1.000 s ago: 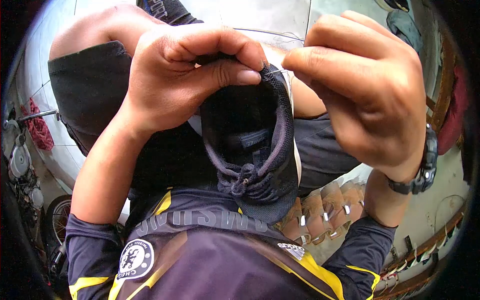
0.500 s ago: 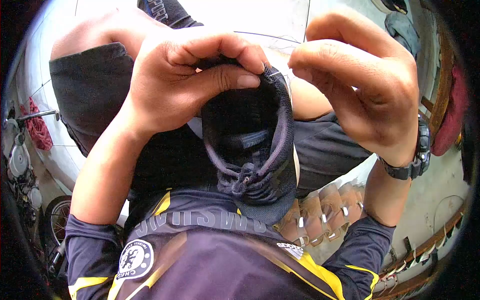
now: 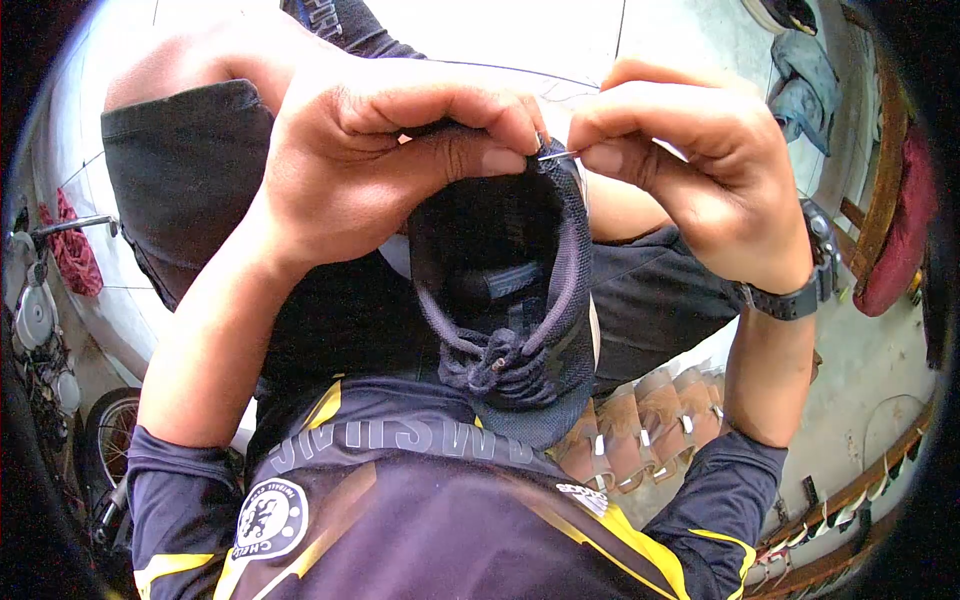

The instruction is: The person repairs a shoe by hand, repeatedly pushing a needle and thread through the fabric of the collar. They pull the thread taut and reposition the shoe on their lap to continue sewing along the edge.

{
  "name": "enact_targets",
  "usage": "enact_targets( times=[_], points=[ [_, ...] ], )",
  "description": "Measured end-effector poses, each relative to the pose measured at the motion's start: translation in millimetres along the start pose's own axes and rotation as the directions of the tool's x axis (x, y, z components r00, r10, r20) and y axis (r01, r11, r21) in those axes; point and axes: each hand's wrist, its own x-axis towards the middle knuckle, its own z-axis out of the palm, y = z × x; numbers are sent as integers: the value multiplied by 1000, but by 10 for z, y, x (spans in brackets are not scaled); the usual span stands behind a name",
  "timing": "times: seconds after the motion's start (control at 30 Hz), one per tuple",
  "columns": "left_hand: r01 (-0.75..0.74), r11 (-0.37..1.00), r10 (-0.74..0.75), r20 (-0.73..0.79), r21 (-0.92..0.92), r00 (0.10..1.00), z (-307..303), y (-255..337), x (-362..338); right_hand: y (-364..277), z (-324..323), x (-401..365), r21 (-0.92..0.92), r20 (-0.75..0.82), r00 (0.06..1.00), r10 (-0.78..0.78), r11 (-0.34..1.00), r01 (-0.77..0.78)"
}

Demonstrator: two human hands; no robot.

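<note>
A black lace-up shoe (image 3: 525, 395) rests in my lap, its toe toward my body and its opening facing up. My left hand (image 3: 340, 175) pinches the padded collar at the heel between thumb and forefinger. From the collar's edge, just beside my left thumb, a thin silvery needle (image 3: 558, 155) sticks out to the right. The thumb and forefinger of my right hand (image 3: 700, 165) are closed on the needle's outer end. The laces (image 3: 495, 365) are tied on the near side. The needle's other end is hidden in the fabric.
Several brown sandal-like pieces (image 3: 640, 430) lie on the floor right of my lap. A wooden rack (image 3: 885, 180) with a dark red cloth (image 3: 900, 250) stands at the right. Motorcycle parts (image 3: 40, 310) and a wheel (image 3: 110, 440) are at the left. A grey-blue cloth (image 3: 805, 85) lies upper right.
My right hand has moved left to the heel collar, and its fingers have closed on the needle. My left hand keeps its pinch on the shoe.
</note>
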Motion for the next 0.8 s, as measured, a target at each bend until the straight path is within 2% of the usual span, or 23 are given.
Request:
enact_targets(
  times=[0.03,0.07,0.13,0.27,0.37,0.43,0.47,0.53,0.63,0.8],
  points=[
    [-18,1000,17,32,6,999,-17,-14,1,22,32,-3,106,-6,1000,31,994,-30],
    [-18,1000,18,31,7,999,-20,-7,-3,55,61,-16,106,-5,1000,30,994,-29],
    [12,1000,-11,26,-17,1000,-17,16,-15,125,114,-54,375,17,986,163,914,-157],
    [28,999,-29,37,28,999,-1,77,5,195,170,-100,486,35,975,220,849,-209],
    [35,999,-35,-15,36,999,30,89,16,199,165,-110,451,-11,978,208,874,-181],
    [78,995,-78,-8,54,997,18,94,12,158,108,-79,315,-42,994,104,945,-86],
    [80,995,-80,-9,54,997,15,100,14,131,67,-57,316,-41,994,105,945,-87],
    [116,992,-116,-14,43,993,12,109,16,76,-11,-20,83,-5,1000,14,996,-13],
    [100,995,-100,-13,27,995,7,92,17,20,-34,-22,49,-13,999,48,998,-47],
    [81,997,-81,-6,1,997,-6,76,19,2,-24,-1,-7,-30,999,11,1000,-11]
  ],
)
